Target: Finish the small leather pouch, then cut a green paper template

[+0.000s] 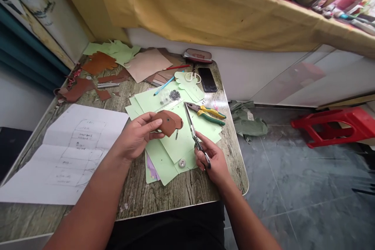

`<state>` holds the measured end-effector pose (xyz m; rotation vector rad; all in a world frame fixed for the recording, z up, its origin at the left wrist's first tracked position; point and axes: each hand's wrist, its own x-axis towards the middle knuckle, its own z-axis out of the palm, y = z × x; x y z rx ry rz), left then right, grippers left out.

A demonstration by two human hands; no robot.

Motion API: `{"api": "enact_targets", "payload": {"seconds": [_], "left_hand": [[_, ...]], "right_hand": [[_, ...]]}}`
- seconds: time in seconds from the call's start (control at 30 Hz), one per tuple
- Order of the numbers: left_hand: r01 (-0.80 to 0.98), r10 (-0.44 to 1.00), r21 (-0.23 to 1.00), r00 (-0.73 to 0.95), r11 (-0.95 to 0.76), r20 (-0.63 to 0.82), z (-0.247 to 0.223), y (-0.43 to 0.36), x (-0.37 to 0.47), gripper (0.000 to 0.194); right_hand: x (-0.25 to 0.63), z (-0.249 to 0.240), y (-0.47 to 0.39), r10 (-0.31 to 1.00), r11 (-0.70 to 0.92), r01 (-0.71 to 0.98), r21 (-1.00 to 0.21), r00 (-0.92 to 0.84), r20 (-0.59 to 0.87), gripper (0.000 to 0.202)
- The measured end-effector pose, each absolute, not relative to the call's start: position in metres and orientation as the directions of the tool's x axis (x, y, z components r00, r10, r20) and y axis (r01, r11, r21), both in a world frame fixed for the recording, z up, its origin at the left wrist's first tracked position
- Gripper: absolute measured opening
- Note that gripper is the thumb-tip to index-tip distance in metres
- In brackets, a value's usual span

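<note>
My left hand (140, 134) pinches a small folded brown leather piece (166, 122) between thumb and fingers, above green paper sheets (172, 150). A dark dot, maybe a snap or hole, shows on the leather. In my right hand (213, 159) is a pair of scissors (191, 125), its blades pointing away from me and looking nearly closed. The scissors and the leather are apart. Pliers (208, 113) with yellow and green handles lie just beyond the scissors. A round metal disc (182, 163) rests on the paper between my hands. Small black pieces (175, 95) sit by a clear bag.
White paper with a drawn plan (67, 152) covers the table's left side. Leather scraps (79, 89), metal rods (108, 85), a phone (207, 79), a blue pen (164, 86) and white-handled scissors (192, 77) lie farther back. A red stool (336, 125) stands on the floor at right.
</note>
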<state>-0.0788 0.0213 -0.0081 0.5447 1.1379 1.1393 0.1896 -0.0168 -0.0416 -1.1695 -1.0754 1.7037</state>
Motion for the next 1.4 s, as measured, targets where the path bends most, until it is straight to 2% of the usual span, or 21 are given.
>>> {"api": "enact_targets", "payload": {"seconds": [0.47,0.8,1.1,1.27,1.4], "left_hand": [[-0.549,0.885,0.772,-0.114,0.322,-0.450,-0.018,0.024,-0.074,0.038],[-0.407,0.897,0.867,-0.202,0.287,-0.392,-0.021,0.025,-0.072,0.045],[-0.425,0.890,0.851,-0.185,0.309,-0.416,-0.018,0.025,-0.069,0.049],[-0.288,0.927,0.913,-0.158,0.287,-0.341,-0.020,0.023,-0.073,0.048],[-0.100,0.968,0.965,-0.033,0.243,-0.247,-0.015,0.019,-0.077,0.049]], "right_hand": [[0.184,-0.043,-0.033,0.941,-0.291,-0.204,-0.935,-0.239,-0.241,0.069],[0.184,-0.043,-0.044,0.918,-0.239,-0.181,-0.954,-0.363,-0.161,0.071],[0.184,-0.043,-0.045,0.899,-0.269,-0.175,-0.947,-0.397,-0.182,0.070],[0.182,-0.041,-0.043,0.936,-0.270,-0.229,-0.935,-0.289,-0.200,0.066],[0.185,-0.035,-0.033,0.951,-0.281,-0.203,-0.938,-0.191,-0.244,0.062]]}}
